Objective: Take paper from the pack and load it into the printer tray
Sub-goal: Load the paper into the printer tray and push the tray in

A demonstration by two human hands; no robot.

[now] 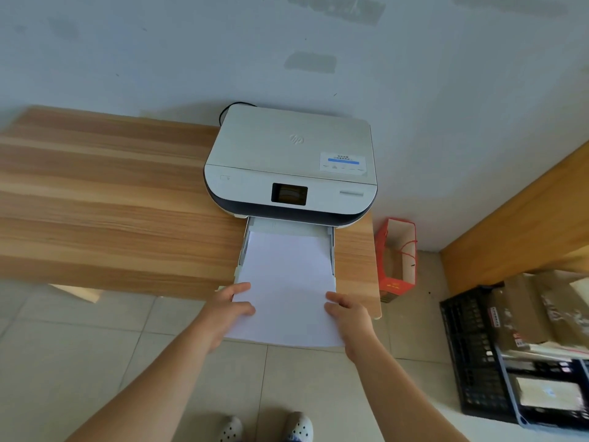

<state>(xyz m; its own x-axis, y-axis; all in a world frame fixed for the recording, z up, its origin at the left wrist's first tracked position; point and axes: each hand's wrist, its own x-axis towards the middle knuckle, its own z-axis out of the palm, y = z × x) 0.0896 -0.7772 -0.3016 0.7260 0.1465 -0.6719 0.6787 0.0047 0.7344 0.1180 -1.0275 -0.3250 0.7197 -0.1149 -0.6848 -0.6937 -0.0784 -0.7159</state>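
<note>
A white printer (pixel 288 161) with a dark front band and a small screen sits at the right end of a wooden table (pixel 105 199). Its paper tray (pixel 331 247) is pulled out toward me over the table's front edge. A stack of white paper (pixel 287 282) lies partly in the tray, its near end sticking out past the table edge. My left hand (pixel 228 309) grips the stack's near left edge, thumb on top. My right hand (pixel 347 314) holds the near right edge the same way. No paper pack is in view.
A red paper bag (pixel 396 260) stands on the tiled floor right of the table. Black crates (pixel 478 355) with boxes sit at the lower right beside a wooden panel (pixel 522 218). The wall is close behind the printer. My two shoes (pixel 266 429) show at the bottom.
</note>
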